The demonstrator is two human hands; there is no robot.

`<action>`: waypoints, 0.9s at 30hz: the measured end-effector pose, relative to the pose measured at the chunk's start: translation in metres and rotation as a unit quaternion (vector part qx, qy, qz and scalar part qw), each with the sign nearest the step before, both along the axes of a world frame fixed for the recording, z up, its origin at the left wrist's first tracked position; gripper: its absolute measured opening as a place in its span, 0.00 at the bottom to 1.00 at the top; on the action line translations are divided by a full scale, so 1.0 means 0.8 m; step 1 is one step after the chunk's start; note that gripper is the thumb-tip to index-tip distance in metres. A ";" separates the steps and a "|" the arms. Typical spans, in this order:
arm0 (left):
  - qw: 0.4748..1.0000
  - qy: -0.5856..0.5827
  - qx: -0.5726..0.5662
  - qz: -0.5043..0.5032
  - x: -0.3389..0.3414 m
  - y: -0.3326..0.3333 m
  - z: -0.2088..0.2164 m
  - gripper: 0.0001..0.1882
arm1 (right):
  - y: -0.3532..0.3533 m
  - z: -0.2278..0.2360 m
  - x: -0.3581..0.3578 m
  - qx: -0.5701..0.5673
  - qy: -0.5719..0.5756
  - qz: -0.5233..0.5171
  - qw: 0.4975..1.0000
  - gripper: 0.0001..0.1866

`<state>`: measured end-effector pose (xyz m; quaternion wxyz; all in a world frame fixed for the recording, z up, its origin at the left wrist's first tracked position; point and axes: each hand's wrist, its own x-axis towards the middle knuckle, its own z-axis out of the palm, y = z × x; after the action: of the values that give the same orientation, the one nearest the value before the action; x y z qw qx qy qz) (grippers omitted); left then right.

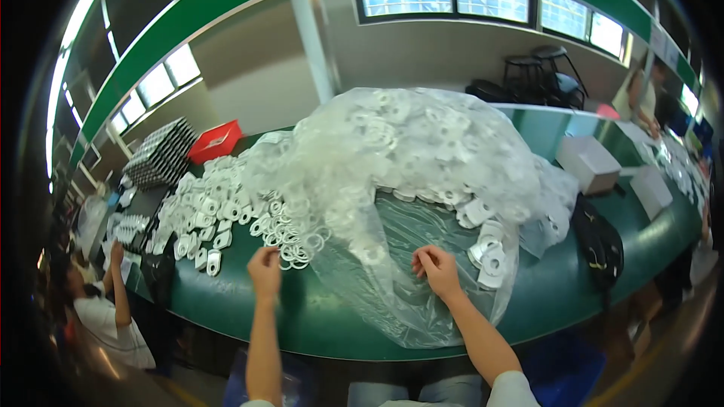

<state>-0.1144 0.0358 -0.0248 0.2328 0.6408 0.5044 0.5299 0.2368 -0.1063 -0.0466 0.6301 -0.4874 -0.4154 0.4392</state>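
Observation:
My left hand (265, 274) is closed in a pinch at the near edge of a pile of white rings (296, 240); whatever it may hold is too small to make out. Over the clear plastic bag (403, 309), my right hand (438, 270) has its fingertips drawn together, and nothing between them can be named. The big bag lies across the table, its upper part full of white ring-like pieces (422, 124). White flat pieces with a round hole (492, 260) lie stacked to the right of my right hand. More white holed pieces (207, 207) are heaped on the left.
A red tray (216, 142) and a black-and-white checked box (160, 152) stand at the back left of the green table (219, 309). On the right are a black bag (597, 240) and white boxes (588, 164). Co-workers sit at the left (109, 320) and far right (641, 98).

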 end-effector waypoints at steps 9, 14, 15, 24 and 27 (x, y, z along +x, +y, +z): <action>0.898 0.178 0.202 -0.349 0.384 -0.079 0.032 0.14 | -0.025 0.033 0.043 0.148 -0.039 -0.329 0.932 0.07; 0.883 0.277 0.217 -0.309 0.483 -0.061 0.004 0.18 | -0.083 0.027 0.069 0.138 -0.142 -0.348 0.916 0.10; 0.886 0.319 0.167 -0.293 0.491 -0.062 0.005 0.18 | -0.095 0.017 0.086 0.126 -0.202 -0.380 0.894 0.10; 0.912 0.243 0.194 -0.267 0.445 -0.082 -0.006 0.25 | -0.037 -0.029 0.286 0.049 -0.439 -0.576 0.688 0.14; 0.925 0.200 0.142 -0.290 0.375 -0.103 0.006 0.25 | -0.011 -0.038 0.336 -0.201 -0.443 -0.470 0.736 0.17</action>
<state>0.1853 -0.0467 -0.0204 0.1775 0.8778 0.2525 0.3663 0.5057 -0.1148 -0.0767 0.3882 -0.8754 -0.2680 -0.1055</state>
